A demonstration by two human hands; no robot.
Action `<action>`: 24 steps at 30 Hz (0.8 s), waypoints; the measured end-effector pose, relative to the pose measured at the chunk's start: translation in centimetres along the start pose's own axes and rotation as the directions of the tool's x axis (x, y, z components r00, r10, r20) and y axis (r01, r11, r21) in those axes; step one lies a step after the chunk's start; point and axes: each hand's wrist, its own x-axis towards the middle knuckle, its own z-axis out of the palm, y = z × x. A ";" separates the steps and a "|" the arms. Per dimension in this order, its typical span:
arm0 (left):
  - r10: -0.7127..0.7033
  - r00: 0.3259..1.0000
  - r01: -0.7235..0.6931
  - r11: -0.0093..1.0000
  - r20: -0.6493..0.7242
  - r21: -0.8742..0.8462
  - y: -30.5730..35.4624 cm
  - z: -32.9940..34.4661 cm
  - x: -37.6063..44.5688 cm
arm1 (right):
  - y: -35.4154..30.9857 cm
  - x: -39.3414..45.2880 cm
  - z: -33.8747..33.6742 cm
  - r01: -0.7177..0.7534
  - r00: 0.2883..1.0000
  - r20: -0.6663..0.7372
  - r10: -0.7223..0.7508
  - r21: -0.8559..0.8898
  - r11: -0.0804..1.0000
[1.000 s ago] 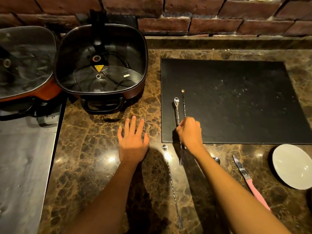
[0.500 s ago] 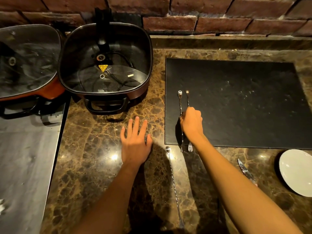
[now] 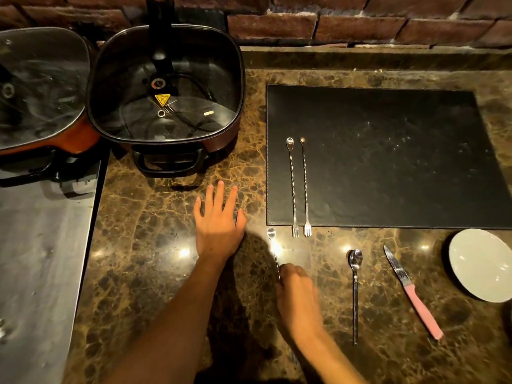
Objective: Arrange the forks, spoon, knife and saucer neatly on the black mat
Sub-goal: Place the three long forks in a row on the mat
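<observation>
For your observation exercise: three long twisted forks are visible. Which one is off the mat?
The third fork, under the right hand on the marble; the other two lie side by side on the black mat.

marble counter (image 3: 155,245), mat (image 3: 388,162), saucer (image 3: 479,264), knife (image 3: 410,289)

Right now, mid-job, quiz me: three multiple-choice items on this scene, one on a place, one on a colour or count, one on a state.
1. Where is the saucer?
A. on the black mat
B. on the counter, past the mat's near right corner
C. inside the pot

2. What colour is the knife handle?
A. pink
B. green
C. blue

3. What is the left hand doing?
A. gripping a fork
B. lifting the saucer
C. lying flat, open on the counter

Key: 1 B, the saucer sits on brown stone off the mat. 2 A, the handle is pink. 3 C, its fingers are spread and hold nothing.
</observation>
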 end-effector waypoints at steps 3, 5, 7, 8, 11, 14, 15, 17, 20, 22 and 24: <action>0.001 1.000 -0.001 1.000 -0.002 -0.006 -0.1 0.2 0.0 | 0.5 -1.3 0.4 -0.002 1.000 0.007 0.002 -0.045 0.999; -0.005 1.000 0.005 1.000 0.008 -0.014 -0.1 0.2 0.1 | 0.7 -1.5 0.3 -0.014 1.000 0.026 0.016 -0.043 0.999; -0.014 1.000 0.015 1.000 0.024 -0.023 -0.1 0.2 0.1 | 0.6 -1.3 0.0 0.000 0.999 0.048 0.002 -0.037 0.999; -0.017 0.999 0.017 1.000 0.029 -0.024 -0.1 0.2 0.2 | 0.5 -1.2 -0.3 0.015 0.999 0.050 -0.013 -0.024 1.000; -0.022 0.999 0.023 0.999 0.036 -0.028 0.0 0.2 0.2 | 0.2 -0.7 -1.3 0.055 0.998 0.004 -0.055 0.058 0.997; -0.008 1.000 0.008 1.000 0.022 -0.013 0.0 0.2 0.0 | -0.9 1.0 -2.7 0.051 0.998 -0.040 -0.045 0.176 0.983; -0.001 1.000 0.001 1.000 0.015 -0.006 0.0 0.2 0.0 | -1.4 2.2 -3.2 0.054 0.998 -0.050 -0.045 0.204 0.978; 0.006 1.000 -0.006 1.000 -0.005 -0.001 -0.1 0.2 -0.1 | -2.6 5.0 -4.2 0.056 0.995 -0.092 -0.036 0.223 0.973; 0.019 0.999 -0.019 1.000 -0.033 0.001 0.0 0.1 -0.2 | -4.7 9.5 -5.7 0.052 0.986 -0.167 -0.021 0.184 0.982; 0.023 0.999 -0.023 1.000 -0.023 0.004 0.0 0.0 -0.1 | -6.0 12.1 -6.1 0.053 0.977 -0.212 -0.019 0.157 0.986; 0.018 1.000 -0.018 1.000 0.003 0.000 0.0 -0.2 0.0 | -7.2 14.4 -6.4 0.022 0.975 -0.220 0.009 0.137 0.990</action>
